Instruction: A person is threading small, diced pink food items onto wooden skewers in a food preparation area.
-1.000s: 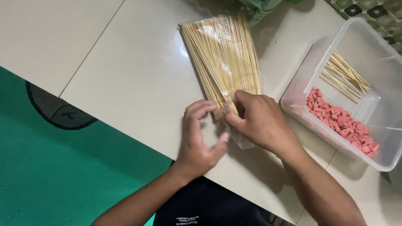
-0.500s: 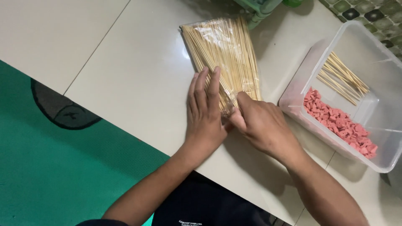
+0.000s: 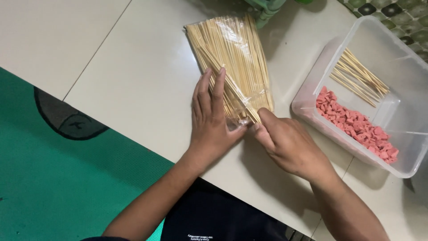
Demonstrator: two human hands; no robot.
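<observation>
Far left: green mat (image 3: 49, 187) with a dark printed shape, lying over the pale tiled floor (image 3: 133, 85) — nothing on it in use. Next over, the left hand (image 3: 209, 127) lies flat, palm down, fingers straight and pressed together, pinning the near end of the skewer packet (image 3: 232, 58) against the tile. The packet is a clear plastic sleeve stuffed with thin bamboo skewers, lying on the floor just in front of the person, fanned slightly at the far end, its near open end under both hands. Right hand (image 3: 287, 145) sits touching the packet's mouth, thumb and forefinger pinching what looks like one skewer or a few at their tips; the other fingers are curled under, so exact count is impossible to tell. Further right, well apart from the packet, a clear plastic tub (image 3: 401, 167) — one small bunch of loose skewers (image 3: 359, 76) lies at its far side, and a heap of pink cut sausage pieces (image 3: 356, 127) lies along its near wall. Top edge: a bit of green plastic object (image 3: 263, 9), mostly out of frame. Progress, judged from layout: packet is open and some skewers are already in the tub, but the sleeve looks nearly full. No pink piece appears threaded on any skewer, so that part looks not yet begun.
</observation>
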